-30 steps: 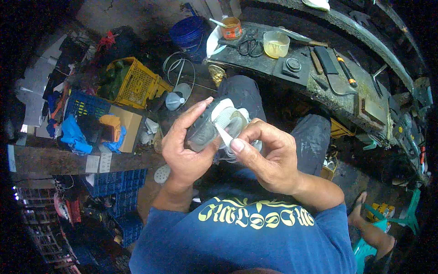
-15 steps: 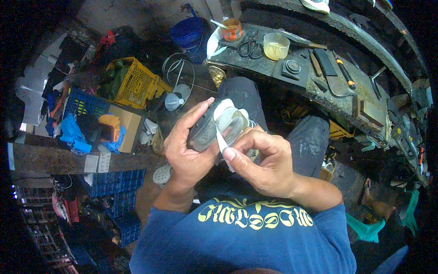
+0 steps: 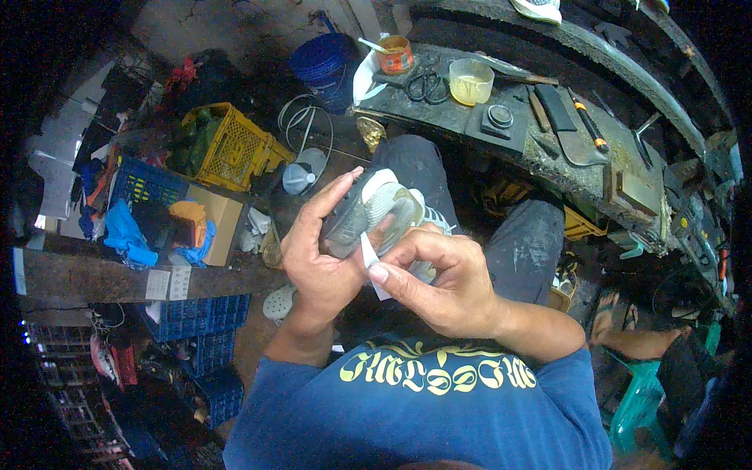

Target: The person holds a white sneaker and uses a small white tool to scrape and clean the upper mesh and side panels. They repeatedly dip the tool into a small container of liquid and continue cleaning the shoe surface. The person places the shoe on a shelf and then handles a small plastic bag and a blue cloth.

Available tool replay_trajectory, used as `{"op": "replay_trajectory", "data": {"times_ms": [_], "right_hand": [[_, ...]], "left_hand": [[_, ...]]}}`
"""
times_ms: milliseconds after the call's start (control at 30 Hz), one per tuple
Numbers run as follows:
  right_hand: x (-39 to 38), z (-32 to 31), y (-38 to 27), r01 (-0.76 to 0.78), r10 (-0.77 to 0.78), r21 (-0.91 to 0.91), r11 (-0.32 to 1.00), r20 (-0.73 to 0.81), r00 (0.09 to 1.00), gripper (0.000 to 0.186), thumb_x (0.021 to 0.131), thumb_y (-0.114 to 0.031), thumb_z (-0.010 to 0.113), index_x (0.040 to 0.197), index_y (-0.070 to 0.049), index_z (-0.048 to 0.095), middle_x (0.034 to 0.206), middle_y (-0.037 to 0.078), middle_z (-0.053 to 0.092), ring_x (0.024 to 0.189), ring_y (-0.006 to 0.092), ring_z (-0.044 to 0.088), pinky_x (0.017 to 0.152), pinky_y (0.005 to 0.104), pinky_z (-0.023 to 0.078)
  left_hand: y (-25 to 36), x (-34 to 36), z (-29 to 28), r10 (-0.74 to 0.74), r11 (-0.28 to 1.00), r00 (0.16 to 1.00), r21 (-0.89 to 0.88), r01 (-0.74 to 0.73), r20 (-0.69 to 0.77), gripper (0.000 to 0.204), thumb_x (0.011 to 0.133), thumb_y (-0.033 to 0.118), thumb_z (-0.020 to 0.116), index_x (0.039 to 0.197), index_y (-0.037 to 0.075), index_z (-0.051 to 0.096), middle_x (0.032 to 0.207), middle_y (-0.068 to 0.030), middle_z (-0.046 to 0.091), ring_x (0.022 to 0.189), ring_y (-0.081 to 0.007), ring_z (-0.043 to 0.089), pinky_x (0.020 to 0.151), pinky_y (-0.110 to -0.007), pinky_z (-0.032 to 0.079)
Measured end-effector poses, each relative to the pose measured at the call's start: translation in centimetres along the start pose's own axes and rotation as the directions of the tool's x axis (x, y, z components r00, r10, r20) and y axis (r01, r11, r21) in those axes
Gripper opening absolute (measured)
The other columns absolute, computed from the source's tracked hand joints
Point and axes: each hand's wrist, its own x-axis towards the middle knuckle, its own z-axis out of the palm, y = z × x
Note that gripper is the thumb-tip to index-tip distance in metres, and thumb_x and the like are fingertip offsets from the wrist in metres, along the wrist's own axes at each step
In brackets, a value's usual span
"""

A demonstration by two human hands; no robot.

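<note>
A grey mesh shoe [image 3: 379,202] with white patches and a dark sole is held above my lap. My left hand [image 3: 319,266] is closed around the shoe's left side, fingers along the sole and thumb underneath. Between the thumb and index finger of my right hand [image 3: 439,282] is a narrow white strip [image 3: 368,251], stretching from the shoe's lower edge. The shoe's lower right part is hidden behind that hand.
A workbench [image 3: 501,133] ahead bears scissors [image 3: 427,88], a glue tub [image 3: 470,82], an orange can [image 3: 395,55] and blades. Left are a yellow crate [image 3: 227,145], blue crates and cardboard. A co-worker's leg [image 3: 642,345] and green chair [image 3: 642,407] are at right.
My right hand has moved down and to the left, still pinching the white strip. My left hand stays on the shoe. The co-worker's feet at right have shifted upward in view.
</note>
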Motion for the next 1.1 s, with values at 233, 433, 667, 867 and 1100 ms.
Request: {"op": "replay_trajectory", "data": {"times_ms": [233,433,667,867,1100], "right_hand": [[0.2,-0.5,-0.2,-0.077,0.062,0.14,0.987,0.11,0.992,0.014,0.096,-0.013,0.076,0.089,0.0,0.073,0.084,0.006,0.072,0.075,0.0107,0.066,0.067,0.0263,0.05],[-0.1,-1.5,-0.7,-0.201,0.175,0.29,0.936,0.112,0.978,0.014,0.097,-0.012,0.075,0.094,0.001,0.072,0.084,0.006,0.072,0.077,0.0103,0.065,0.068,0.0258,0.05],[0.2,-1.3,-0.5,-0.149,0.131,0.228,0.962,0.091,0.987,0.013,0.097,-0.011,0.075,0.094,0.002,0.072,0.086,0.006,0.071,0.077,0.0095,0.064,0.069,0.0258,0.05],[0.3,-1.6,-0.6,-0.135,0.121,0.15,0.979,0.099,0.988,0.014,0.096,-0.013,0.075,0.097,0.0,0.073,0.087,0.005,0.072,0.08,0.0113,0.065,0.072,0.0288,0.051],[0.4,-1.9,-0.9,-0.145,0.13,0.13,0.981,0.116,0.985,0.014,0.096,-0.013,0.074,0.098,0.0,0.074,0.087,0.006,0.072,0.082,0.0124,0.066,0.074,0.0303,0.052]], "left_hand": [[0.1,0.2,-0.2,-0.01,1.0,1.0,0.012,0.01,0.002,0.057,0.076,0.0,0.089,0.127,-0.004,0.064,0.125,-0.0222,0.071,0.114,-0.0281,0.071,0.098,-0.038,0.056],[-0.1,0.4,-0.7,-0.071,0.997,0.997,0.017,0.072,-0.024,0.057,0.076,-0.002,0.087,0.128,-0.004,0.064,0.126,-0.0209,0.071,0.115,-0.0267,0.07,0.1,-0.038,0.055],[-0.3,0.2,-0.6,-0.061,0.998,0.998,-0.024,0.06,-0.013,0.057,0.076,-0.002,0.087,0.128,-0.004,0.064,0.126,-0.0205,0.071,0.115,-0.0263,0.07,0.099,-0.037,0.055],[-0.3,0.3,-0.6,-0.003,1.0,1.0,-0.014,0.004,0.01,0.057,0.076,-0.002,0.087,0.127,-0.003,0.064,0.126,-0.0212,0.071,0.115,-0.0269,0.07,0.099,-0.037,0.056],[-0.5,0.3,-0.7,0.019,0.998,0.999,-0.057,-0.017,0.033,0.058,0.075,-0.001,0.089,0.127,-0.003,0.064,0.126,-0.0213,0.071,0.115,-0.0275,0.071,0.098,-0.037,0.056]]}}
